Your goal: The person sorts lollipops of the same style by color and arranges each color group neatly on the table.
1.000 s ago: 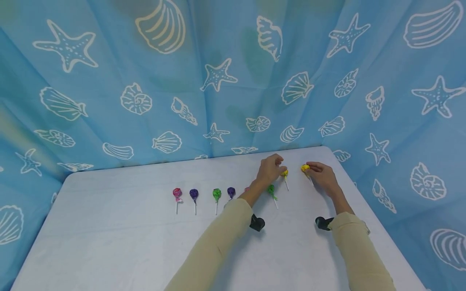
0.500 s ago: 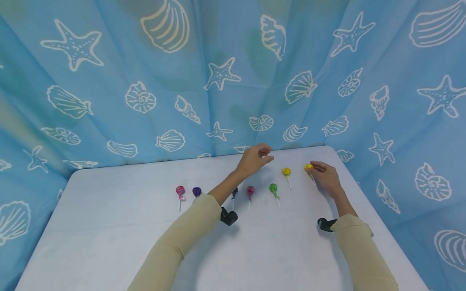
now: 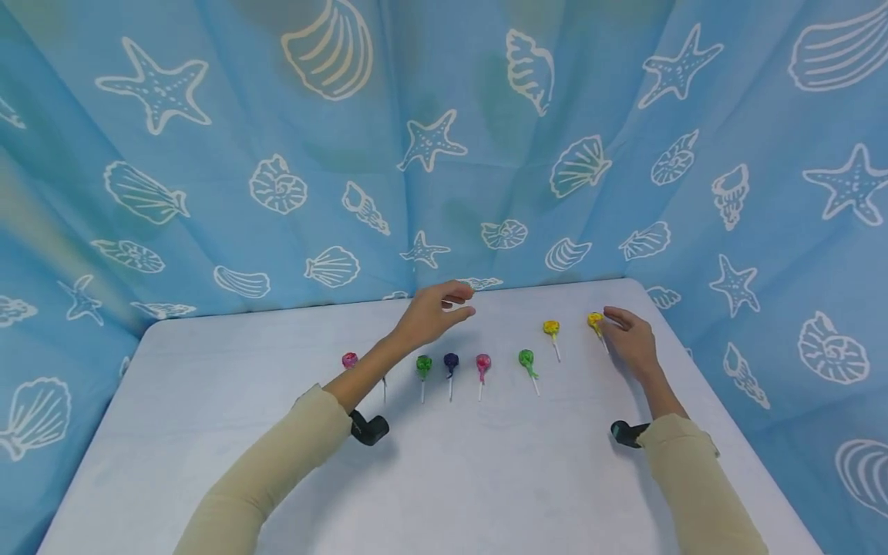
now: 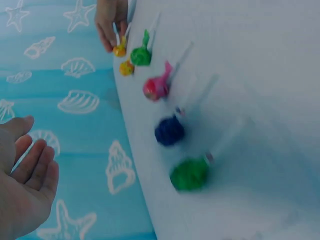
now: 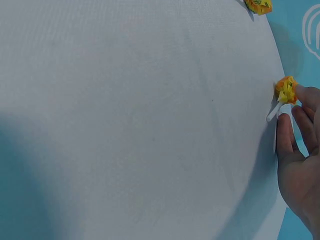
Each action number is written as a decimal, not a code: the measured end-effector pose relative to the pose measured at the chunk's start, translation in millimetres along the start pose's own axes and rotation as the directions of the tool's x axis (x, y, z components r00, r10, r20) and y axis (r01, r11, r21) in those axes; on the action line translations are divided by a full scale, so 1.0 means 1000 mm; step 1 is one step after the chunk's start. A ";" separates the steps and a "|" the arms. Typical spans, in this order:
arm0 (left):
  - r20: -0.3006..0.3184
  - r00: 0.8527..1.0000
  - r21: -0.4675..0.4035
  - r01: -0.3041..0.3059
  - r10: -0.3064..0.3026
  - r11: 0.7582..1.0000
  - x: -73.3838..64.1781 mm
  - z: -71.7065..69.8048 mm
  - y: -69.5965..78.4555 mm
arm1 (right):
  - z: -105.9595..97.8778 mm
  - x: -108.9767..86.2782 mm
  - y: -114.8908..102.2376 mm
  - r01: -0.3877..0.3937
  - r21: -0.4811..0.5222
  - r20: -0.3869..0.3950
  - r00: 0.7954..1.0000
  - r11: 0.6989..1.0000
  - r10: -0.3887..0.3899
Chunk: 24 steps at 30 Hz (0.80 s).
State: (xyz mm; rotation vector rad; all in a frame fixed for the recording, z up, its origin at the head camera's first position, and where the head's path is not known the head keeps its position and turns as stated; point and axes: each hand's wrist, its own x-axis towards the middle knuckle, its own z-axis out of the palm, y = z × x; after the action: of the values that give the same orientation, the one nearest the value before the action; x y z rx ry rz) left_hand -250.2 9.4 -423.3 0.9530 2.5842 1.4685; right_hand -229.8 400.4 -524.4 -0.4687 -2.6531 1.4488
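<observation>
Head view shows a person's left hand (image 3: 432,314) raised above the back of the white table (image 3: 444,486), fingers loosely bent with nothing between them. The right hand (image 3: 630,341) is at the end yellow lollipop (image 3: 595,318), which lies near the table's far right corner; its fingers are fairly straight, not clenched, and whether they touch the wrapper cannot be told. Leftward lie the other yellow lollipop (image 3: 551,327), the light green lollipop (image 3: 526,358), the middle pink lollipop (image 3: 483,361), the dark purple lollipop (image 3: 451,361), the darker green lollipop (image 3: 424,365), a stick (image 3: 385,391) whose top the left arm hides, and the leftmost pink lollipop (image 3: 350,360). Heads point toward the blue curtain (image 3: 444,208) and sticks toward the person, probably for easy reach, with gaps that seem meant to keep each candy separate. The right hand's loose fingers suggest that the table bears the candy's weight. Tiny dark marks on the yellow wrapper are too small to read; no brand is legible, and the curtain shows only shells and starfish
</observation>
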 end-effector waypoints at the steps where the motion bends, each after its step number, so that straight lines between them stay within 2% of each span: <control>1: -0.002 1.000 0.006 0.002 -0.002 1.000 -0.005 -0.005 -0.002 | 0.000 0.000 0.001 -0.002 -0.001 -0.001 1.000 1.000 0.002; 8: -0.045 0.998 0.017 0.049 -0.048 0.999 -0.040 -0.043 -0.018 | -0.002 -0.008 0.005 -0.001 -0.023 -0.028 1.000 1.000 0.000; 15: -0.086 0.992 0.040 0.099 -0.096 0.994 -0.072 -0.074 -0.031 | 0.001 -0.024 -0.002 0.005 -0.016 -0.166 0.986 1.000 -0.008; 18: -0.097 0.988 0.051 0.122 -0.117 0.991 -0.085 -0.082 -0.034 | 0.005 -0.031 -0.008 0.064 -0.020 -0.175 0.982 0.998 -0.066; 24: -0.106 0.976 0.071 0.196 -0.188 0.978 -0.111 -0.089 -0.050 | 0.020 -0.050 -0.029 0.207 -0.050 -0.132 0.968 0.977 -0.211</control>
State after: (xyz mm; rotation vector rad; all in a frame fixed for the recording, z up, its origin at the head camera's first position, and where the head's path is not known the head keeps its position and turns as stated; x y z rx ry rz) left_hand -211.9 -135.1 -442.5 0.6281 2.7339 1.4039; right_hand -193.4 354.2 -507.9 -0.2694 -2.5363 1.2630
